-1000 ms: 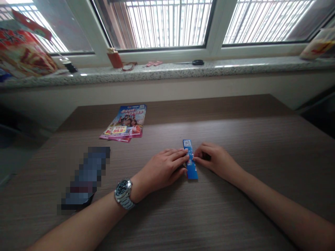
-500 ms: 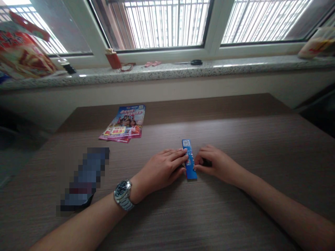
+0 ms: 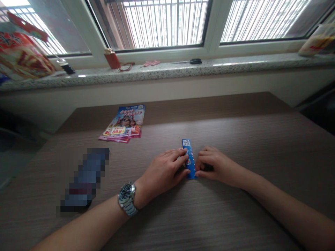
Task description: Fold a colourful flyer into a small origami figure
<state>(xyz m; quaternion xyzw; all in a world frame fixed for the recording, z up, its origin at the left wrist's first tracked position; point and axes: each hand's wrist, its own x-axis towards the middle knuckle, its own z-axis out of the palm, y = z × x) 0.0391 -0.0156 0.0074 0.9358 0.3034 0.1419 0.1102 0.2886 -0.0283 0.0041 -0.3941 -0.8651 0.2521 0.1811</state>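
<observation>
A narrow blue folded paper with a QR code at its far end lies on the brown table, right of centre. My left hand lies palm down from the left, fingers spread a little, its fingertips and thumb resting on the paper's left side. At the paper's near right edge is my right hand, its thumb and index finger curled close together in a pinch. Whether the paper's edge is between those fingertips is too small to tell.
Printed flyers lie in a stack at the back left of the table. A blurred-out dark flat object is at the left. Scissors and a red container are on the stone sill.
My left thumb has moved right onto the near part of the paper. My right hand has shifted slightly toward me along the paper's right edge.
</observation>
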